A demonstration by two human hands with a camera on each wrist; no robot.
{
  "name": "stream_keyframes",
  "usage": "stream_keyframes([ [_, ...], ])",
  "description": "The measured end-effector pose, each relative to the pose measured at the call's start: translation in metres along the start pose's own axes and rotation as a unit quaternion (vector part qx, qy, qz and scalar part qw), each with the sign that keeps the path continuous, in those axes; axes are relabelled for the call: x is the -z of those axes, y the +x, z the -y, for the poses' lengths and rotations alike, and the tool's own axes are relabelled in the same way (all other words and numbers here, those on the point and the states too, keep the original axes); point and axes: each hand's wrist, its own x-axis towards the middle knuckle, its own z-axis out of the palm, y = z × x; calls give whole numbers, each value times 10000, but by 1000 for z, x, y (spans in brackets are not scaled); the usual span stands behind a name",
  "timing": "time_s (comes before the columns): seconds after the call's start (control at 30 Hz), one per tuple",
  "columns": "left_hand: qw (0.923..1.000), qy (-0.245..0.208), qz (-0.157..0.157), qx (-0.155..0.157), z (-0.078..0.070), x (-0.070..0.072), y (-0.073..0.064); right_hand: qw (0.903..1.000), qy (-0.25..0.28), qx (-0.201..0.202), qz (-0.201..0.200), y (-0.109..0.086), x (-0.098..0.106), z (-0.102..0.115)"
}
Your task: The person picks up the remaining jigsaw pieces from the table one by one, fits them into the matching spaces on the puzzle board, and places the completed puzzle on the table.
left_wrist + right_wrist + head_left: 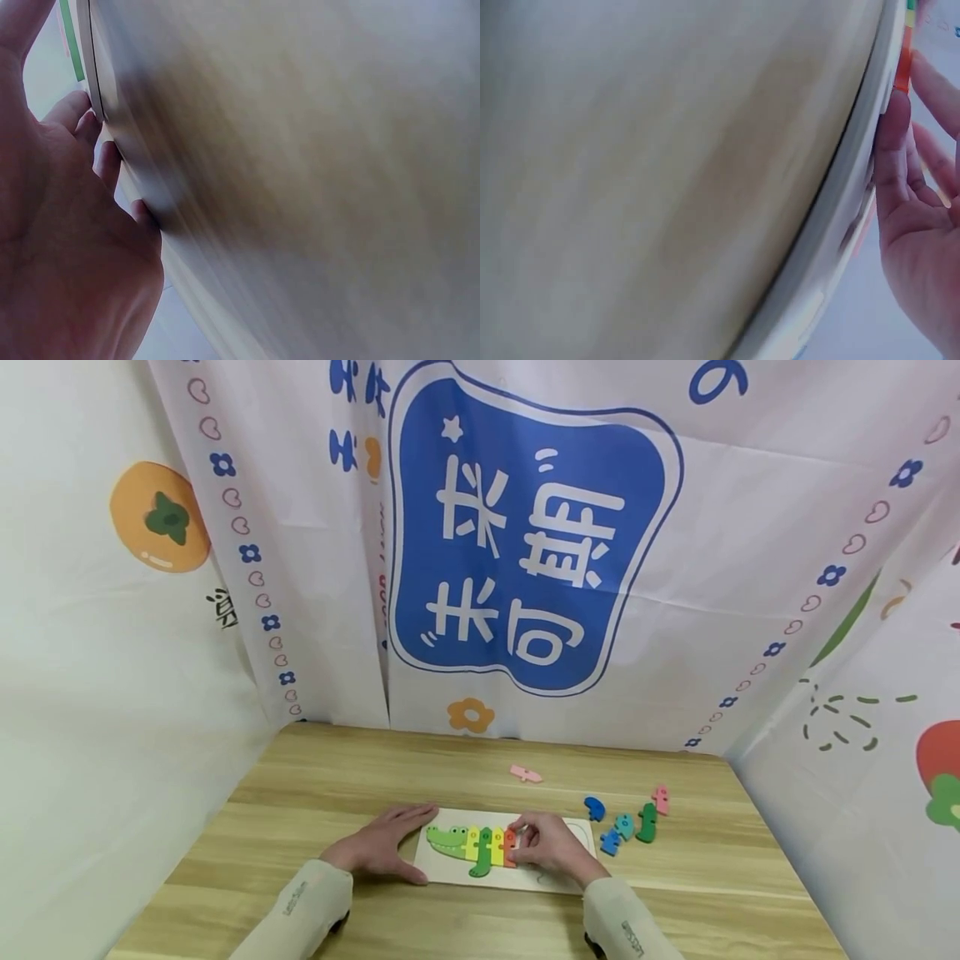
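A white puzzle board (517, 880) lies on the table, with a crocodile's green head (447, 841) and yellow and green body pieces joined in a row. My right hand (557, 847) pinches the orange puzzle piece (510, 850) at the right end of that row, between thumb and fingers. The same orange piece shows at the thumb tip in the right wrist view. My left hand (386, 846) is spread at the board's left edge, thumb and fingers apart, touching the corners. In the left wrist view its fingers (109, 161) lie along the table surface.
Right of the board are several loose pieces: a dark blue one (595, 808), a blue one (611, 842), a teal one (624, 826), a green one (647, 823) and a pink one (661, 799). A light pink piece (525, 774) lies behind the board. Printed cloth (330, 610) hangs around the table.
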Motion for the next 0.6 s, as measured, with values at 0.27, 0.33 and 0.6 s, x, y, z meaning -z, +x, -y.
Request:
stream_keyframes([
  [0.27,10000,-29,1,17,-1,0,-2,9986,-512,67,62,0,1,4],
  [0.33,10000,-5,-4,17,-1,-1,-1,9987,-492,79,83,-1,2,4],
  [0.6,10000,27,12,47,-2,1,0,9992,-348,59,185,0,5,7],
])
